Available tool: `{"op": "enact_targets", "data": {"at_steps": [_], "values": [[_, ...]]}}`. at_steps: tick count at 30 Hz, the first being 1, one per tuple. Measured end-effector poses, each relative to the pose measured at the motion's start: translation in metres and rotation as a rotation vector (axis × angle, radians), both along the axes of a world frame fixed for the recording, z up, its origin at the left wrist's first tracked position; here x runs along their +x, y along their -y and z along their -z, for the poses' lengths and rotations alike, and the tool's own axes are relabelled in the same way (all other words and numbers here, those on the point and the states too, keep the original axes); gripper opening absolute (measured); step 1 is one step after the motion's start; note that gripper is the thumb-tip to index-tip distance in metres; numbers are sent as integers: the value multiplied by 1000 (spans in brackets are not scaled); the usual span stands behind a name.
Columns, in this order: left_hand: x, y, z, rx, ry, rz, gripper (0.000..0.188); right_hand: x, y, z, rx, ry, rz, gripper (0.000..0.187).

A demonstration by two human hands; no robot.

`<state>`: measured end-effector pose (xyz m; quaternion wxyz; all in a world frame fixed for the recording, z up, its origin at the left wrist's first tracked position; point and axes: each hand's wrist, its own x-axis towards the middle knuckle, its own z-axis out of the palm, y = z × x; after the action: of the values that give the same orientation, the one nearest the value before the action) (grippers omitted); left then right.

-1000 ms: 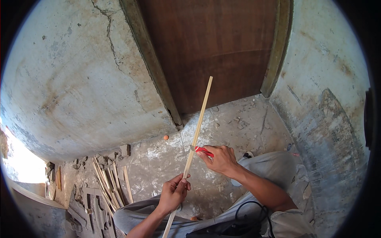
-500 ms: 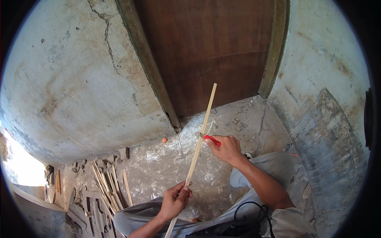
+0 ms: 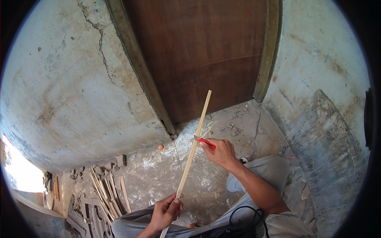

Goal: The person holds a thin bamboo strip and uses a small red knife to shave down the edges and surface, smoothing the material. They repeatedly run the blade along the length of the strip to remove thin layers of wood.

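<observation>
Strip of pale wood (image 3: pixel 185 168), long and narrow, slants up from the lower edge of the view, its far end showing against a dark brown door (image 3: pixel 198 51). The left hand (image 3: pixel 166 209) has it low down, grip closed, thumb lying along the top and fingers curled round beneath; below that hand the strip runs on past one leg (image 3: pixel 258 174) of the seated person's grey trousers. The right hand (image 3: pixel 221 152) is closed firmly round a red-handled knife (image 3: pixel 207 143), its blade touching the strip well above the left hand. A thin pale curl (image 3: pixel 209 129) arcs beside the blade; whether it is joined to the strip, I cannot tell. On the dusty tiled floor (image 3: pixel 158 174), a small orange ball (image 3: pixel 160 147) sits near the base of the cracked wall (image 3: pixel 71 87). More wooden strips (image 3: pixel 106 192) lie in a loose bundle to the left, next to a grey slotted piece (image 3: pixel 92 210). A black cable (image 3: pixel 234 212) loops over the person's lap.
</observation>
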<state>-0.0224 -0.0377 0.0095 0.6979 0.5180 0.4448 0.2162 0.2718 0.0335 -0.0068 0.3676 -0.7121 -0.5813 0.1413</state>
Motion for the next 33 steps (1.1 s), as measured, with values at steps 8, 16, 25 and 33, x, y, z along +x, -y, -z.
{"op": "enact_targets", "data": {"at_steps": [8,16,25,33], "values": [[-21,20,-2,87,4,12,29,0,3,1,45,1,-28,37],[-29,54,-21,183,-94,-83,29,1,2,5,32,41,-11,36],[-58,100,-7,160,-150,-166,31,24,-1,4,-96,4,66,48],[-80,118,-6,30,-146,-205,29,17,0,0,-84,-9,45,44]]}}
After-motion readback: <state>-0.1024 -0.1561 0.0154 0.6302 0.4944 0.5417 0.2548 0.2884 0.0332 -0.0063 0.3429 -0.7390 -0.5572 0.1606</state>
